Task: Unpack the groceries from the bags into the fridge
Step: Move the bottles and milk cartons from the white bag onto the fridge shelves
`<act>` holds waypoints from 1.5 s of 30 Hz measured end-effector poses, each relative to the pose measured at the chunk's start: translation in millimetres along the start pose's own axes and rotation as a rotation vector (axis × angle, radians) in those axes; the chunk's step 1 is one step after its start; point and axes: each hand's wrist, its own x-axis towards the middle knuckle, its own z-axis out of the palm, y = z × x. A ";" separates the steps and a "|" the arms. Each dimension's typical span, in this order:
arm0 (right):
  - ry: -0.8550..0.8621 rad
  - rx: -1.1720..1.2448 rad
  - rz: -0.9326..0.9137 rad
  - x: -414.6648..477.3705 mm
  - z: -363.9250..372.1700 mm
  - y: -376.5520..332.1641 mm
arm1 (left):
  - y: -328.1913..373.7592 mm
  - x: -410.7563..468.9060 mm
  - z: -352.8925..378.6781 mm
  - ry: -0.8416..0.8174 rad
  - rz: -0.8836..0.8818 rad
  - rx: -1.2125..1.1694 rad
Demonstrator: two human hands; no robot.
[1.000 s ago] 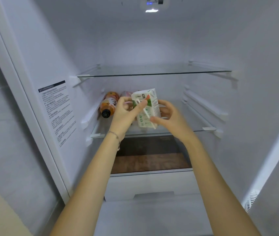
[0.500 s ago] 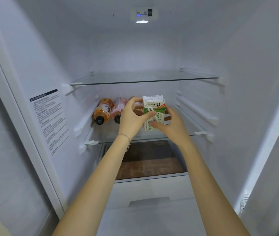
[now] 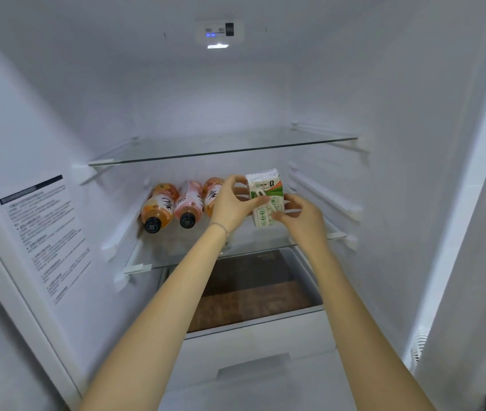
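Two forearms reached in from 6 o'clock, over white drawer [image 3: 253, 336]. Left hand [image 3: 232, 207], thin bracelet [image 3: 219, 226] at wrist, curled round carton [image 3: 265, 200] from its 9 o'clock side. Right hand [image 3: 301, 219] pinched carton near its 4 o'clock corner. Carton stood upright over right half of lower glass shelf [image 3: 176, 253]; contact of base with glass unclear. Three bottles [image 3: 189, 204] lay side by side at carton's 9 o'clock, caps toward camera. Upper glass shelf [image 3: 221, 149] beyond; control panel [image 3: 219, 32] at 12 o'clock.
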 end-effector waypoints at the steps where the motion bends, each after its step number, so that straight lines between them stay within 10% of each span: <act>1: 0.004 -0.008 -0.001 2.4 -0.4 1.3 | -0.9 2.4 0.9 -0.014 -0.008 -0.015; 16: -0.165 -0.165 0.059 41.5 21.6 5.5 | -9.0 25.8 5.3 -0.061 -0.014 0.136; 30: -0.221 -0.308 0.119 111.8 77.1 0.3 | -44.5 -5.0 -52.0 0.087 0.143 0.873; 45: -0.156 -0.374 0.092 141.6 113.1 8.4 | -52.5 -24.0 -55.3 0.164 0.135 0.947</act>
